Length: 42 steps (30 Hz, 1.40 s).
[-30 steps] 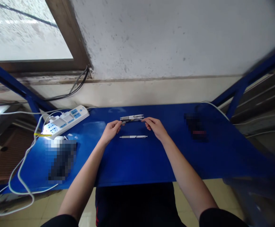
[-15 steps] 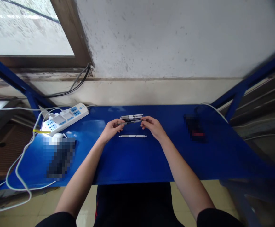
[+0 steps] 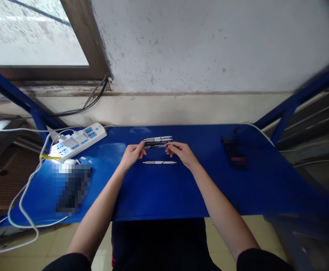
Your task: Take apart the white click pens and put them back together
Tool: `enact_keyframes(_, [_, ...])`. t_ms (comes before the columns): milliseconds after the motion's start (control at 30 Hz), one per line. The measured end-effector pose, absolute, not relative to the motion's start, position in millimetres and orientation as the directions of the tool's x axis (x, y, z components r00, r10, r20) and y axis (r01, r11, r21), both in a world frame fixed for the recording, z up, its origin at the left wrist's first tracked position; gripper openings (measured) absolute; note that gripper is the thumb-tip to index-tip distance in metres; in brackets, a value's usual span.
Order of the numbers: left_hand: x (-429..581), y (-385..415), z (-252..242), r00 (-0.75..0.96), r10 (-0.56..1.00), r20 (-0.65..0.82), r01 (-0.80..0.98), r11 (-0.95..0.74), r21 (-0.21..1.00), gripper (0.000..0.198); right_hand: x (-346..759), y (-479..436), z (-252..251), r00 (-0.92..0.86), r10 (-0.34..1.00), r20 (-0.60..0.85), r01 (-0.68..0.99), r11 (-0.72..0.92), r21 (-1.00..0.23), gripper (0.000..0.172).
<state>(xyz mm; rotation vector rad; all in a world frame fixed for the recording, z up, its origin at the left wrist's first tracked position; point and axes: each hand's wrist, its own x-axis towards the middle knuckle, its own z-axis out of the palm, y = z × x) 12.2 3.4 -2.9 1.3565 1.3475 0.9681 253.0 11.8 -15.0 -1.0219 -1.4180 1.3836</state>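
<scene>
Several pens lie side by side near the back of the blue table, with white pens (image 3: 158, 139) on the far side. A darker, clear-looking pen (image 3: 156, 146) is nearest me in that group. My left hand (image 3: 132, 154) pinches its left end, and my right hand (image 3: 181, 152) has thumb and forefinger closed at its right end. Closer to me, a single white pen (image 3: 159, 162) lies apart, level and untouched, between and just below both hands.
A white power strip (image 3: 88, 139) with plugs and cables sits at the back left of the blue table (image 3: 158, 195). In front of it is a blurred dark object (image 3: 74, 190). Another dark blurred object (image 3: 234, 152) lies on the right.
The darker pen between my hands has levelled out and lies closer along the other pens. Both hands have shifted slightly; my left thumb now points up toward the pens.
</scene>
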Motion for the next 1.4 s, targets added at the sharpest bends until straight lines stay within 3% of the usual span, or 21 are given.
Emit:
enact_keyframes(167, [11.3, 2.2, -3.2, 0.114, 0.992, -0.052, 0.254, 0.021, 0.967, 0.055, 251.8, 11.0, -15.9, -0.278, 0.96, 0.039, 0.002, 0.041, -0.999, 0.034])
enact_keyframes(333, [14.9, -2.0, 2.1, 0.234, 0.972, 0.031, 0.145, -0.067, 0.987, 0.033, 252.0, 11.8, -17.2, -0.232, 0.972, -0.023, -0.005, -0.025, -1.0, 0.038])
enact_keyframes(533, [16.9, 1.1, -1.1, 0.19, 0.982, 0.002, 0.075, -0.017, 0.997, 0.04, 253.3, 12.3, -15.0, -0.207, 0.977, -0.05, -0.094, -0.071, -0.993, 0.037])
enact_keyframes(667, [14.6, 2.8, -4.5, 0.191, 0.978, -0.088, 0.133, 0.063, 0.989, 0.057, 254.4, 12.4, -13.7, -0.208, 0.977, -0.045, -0.101, -0.067, -0.993, 0.036])
enact_keyframes(800, [15.3, -0.3, -0.4, 0.239, 0.971, -0.014, 0.126, -0.017, 0.992, 0.035, 256.1, 13.8, -14.7, -0.177, 0.983, -0.043, -0.108, -0.063, -0.992, 0.036])
enact_keyframes(900, [17.2, -0.8, -0.3, 0.233, 0.972, 0.013, 0.087, -0.034, 0.996, 0.036, 256.7, 14.5, -15.1, -0.157, 0.987, -0.037, -0.107, -0.055, -0.993, 0.035])
enact_keyframes(1033, [17.2, 1.0, -4.0, 0.239, 0.969, -0.056, 0.154, 0.019, 0.988, 0.048, 256.1, 14.5, -14.7, -0.166, 0.986, -0.021, -0.097, -0.038, -0.995, 0.034])
enact_keyframes(1200, [15.4, 0.6, -2.9, 0.263, 0.965, -0.001, 0.174, -0.046, 0.984, 0.035, 256.0, 14.6, -15.5, -0.16, 0.987, -0.009, -0.073, -0.021, -0.997, 0.035])
enact_keyframes(1400, [16.0, 0.5, -3.8, 0.239, 0.971, -0.013, 0.162, -0.026, 0.987, 0.036, 256.6, 15.2, -19.7, -0.167, 0.986, 0.009, -0.043, 0.002, -0.999, 0.036])
